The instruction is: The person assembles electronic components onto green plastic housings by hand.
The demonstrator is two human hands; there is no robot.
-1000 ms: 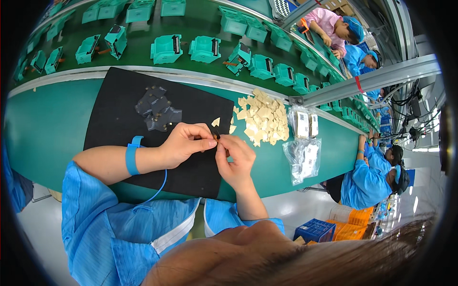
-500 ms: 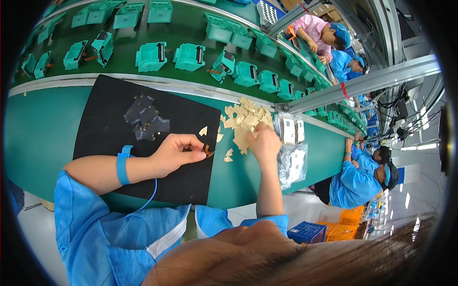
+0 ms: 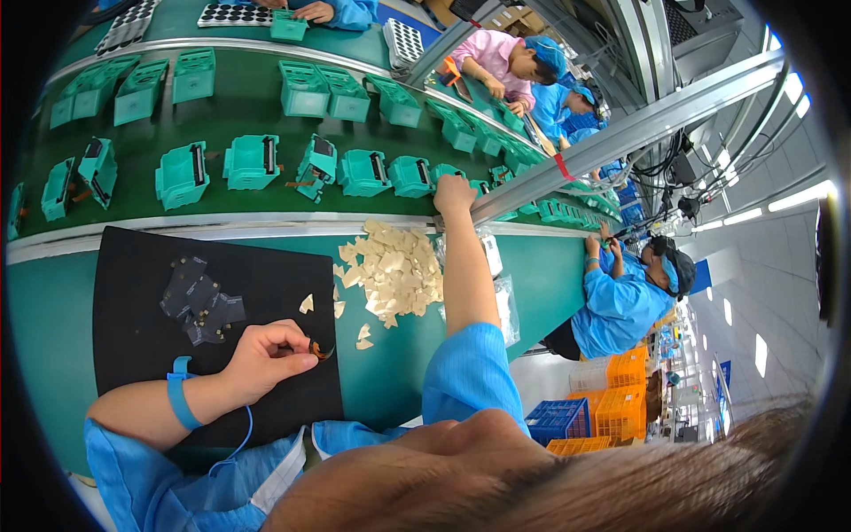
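My left hand (image 3: 270, 359) is closed in a pinch over the black mat (image 3: 275, 266). A small dark and orange strip, like a flex cable (image 3: 321, 352), sticks out past its fingertips. My right arm stretches forward over the conveyor's rail, and my right hand (image 3: 454, 192) has its fingers bent at a teal plastic holder (image 3: 446, 170), which it partly covers. Thin dark flat pieces (image 3: 199, 301) with small connectors lie heaped on the mat. Between my arms is a pile of cream-coloured paper-like scraps (image 3: 394, 270), with several loose ones beside it.
Two rows of teal holders (image 3: 252, 162) stand on the green conveyor (image 3: 230, 120) beyond the metal rail (image 3: 204, 228). A slanted metal beam (image 3: 612, 146) rises right of my right hand. Clear bags (image 3: 505, 306) lie beside my right forearm. Co-workers (image 3: 634, 288) sit farther along.
My right hand has left the scrap pile and reached forward to the holders on the conveyor. My left hand keeps its pinch on the strip. The whole view has shifted.
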